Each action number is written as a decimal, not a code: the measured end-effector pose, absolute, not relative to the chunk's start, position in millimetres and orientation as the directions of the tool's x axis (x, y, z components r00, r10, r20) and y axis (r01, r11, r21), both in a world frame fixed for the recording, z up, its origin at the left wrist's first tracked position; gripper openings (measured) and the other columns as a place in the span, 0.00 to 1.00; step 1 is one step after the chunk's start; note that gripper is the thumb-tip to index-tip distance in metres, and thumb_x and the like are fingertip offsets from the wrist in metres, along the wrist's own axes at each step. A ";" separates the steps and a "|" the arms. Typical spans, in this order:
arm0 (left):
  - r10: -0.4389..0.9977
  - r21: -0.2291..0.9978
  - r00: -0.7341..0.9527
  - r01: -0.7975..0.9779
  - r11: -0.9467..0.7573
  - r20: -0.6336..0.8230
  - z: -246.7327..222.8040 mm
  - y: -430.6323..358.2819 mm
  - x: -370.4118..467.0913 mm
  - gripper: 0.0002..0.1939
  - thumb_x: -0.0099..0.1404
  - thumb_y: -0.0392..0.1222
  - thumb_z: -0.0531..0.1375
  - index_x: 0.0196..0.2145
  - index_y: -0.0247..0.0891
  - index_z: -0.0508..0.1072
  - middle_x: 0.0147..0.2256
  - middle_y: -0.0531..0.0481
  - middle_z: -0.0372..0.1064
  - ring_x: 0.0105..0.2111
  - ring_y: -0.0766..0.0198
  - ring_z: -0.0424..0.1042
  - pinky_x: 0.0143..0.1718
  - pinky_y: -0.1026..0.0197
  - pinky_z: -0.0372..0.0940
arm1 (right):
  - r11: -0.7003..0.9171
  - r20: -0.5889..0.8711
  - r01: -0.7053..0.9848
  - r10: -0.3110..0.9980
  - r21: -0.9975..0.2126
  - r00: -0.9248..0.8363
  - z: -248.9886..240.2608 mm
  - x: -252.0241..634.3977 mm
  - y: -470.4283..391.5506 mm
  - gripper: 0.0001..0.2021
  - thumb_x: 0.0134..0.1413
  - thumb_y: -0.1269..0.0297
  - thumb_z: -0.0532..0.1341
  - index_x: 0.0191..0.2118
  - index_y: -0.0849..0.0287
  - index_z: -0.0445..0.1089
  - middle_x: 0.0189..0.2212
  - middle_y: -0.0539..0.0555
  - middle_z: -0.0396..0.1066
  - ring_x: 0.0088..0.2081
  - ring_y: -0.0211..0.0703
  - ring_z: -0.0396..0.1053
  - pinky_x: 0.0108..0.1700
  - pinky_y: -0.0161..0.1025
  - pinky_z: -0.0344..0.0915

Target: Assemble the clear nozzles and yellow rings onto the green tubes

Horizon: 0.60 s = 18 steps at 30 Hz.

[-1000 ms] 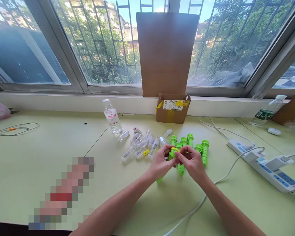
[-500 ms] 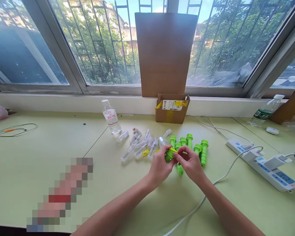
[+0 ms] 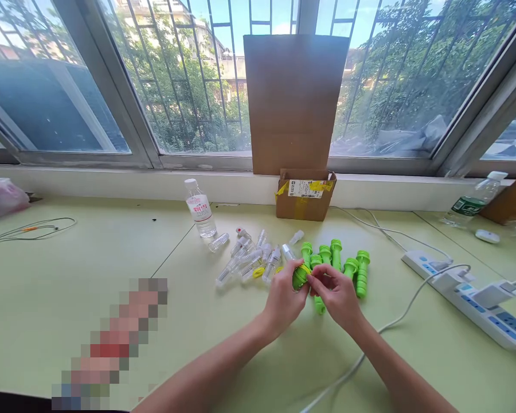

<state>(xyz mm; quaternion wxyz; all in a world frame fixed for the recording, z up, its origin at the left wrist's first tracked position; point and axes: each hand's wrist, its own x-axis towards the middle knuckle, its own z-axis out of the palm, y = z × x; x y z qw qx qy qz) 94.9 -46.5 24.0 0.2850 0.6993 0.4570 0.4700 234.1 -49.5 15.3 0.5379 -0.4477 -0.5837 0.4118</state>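
My left hand (image 3: 285,295) is closed round a green ribbed piece (image 3: 300,276) with a yellow band at its upper edge. My right hand (image 3: 336,291) is pinched at the right side of that piece, its thumb and forefinger touching the yellow band. Several green ribbed tubes (image 3: 362,274) with threaded collars stand or lie just behind and right of my hands. To the left lies a loose cluster of clear plastic tubes (image 3: 229,272), with a small yellow ring (image 3: 258,272) among them.
Behind are a water bottle (image 3: 200,209), a small cardboard box (image 3: 303,207) and a tall cardboard sheet (image 3: 294,103). A power strip (image 3: 468,301) lies at the right, its white cable (image 3: 395,317) passing under my right forearm. Another bottle (image 3: 473,201) stands far right.
The view has shifted slightly, so everything sits a little lower and further right. Both hands stay together at the green piece, with only small finger movement.
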 end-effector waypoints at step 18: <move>0.918 0.755 0.110 0.536 -0.377 0.380 12.0 -44.1 95.6 0.21 0.57 0.31 0.60 0.48 0.42 0.69 0.42 0.49 0.75 0.41 0.59 0.74 0.42 0.58 0.67 | 0.306 0.341 0.350 0.939 -0.885 0.042 5.9 221.8 -51.2 0.10 0.55 0.56 0.60 0.34 0.58 0.67 0.24 0.51 0.68 0.23 0.39 0.66 0.25 0.36 0.66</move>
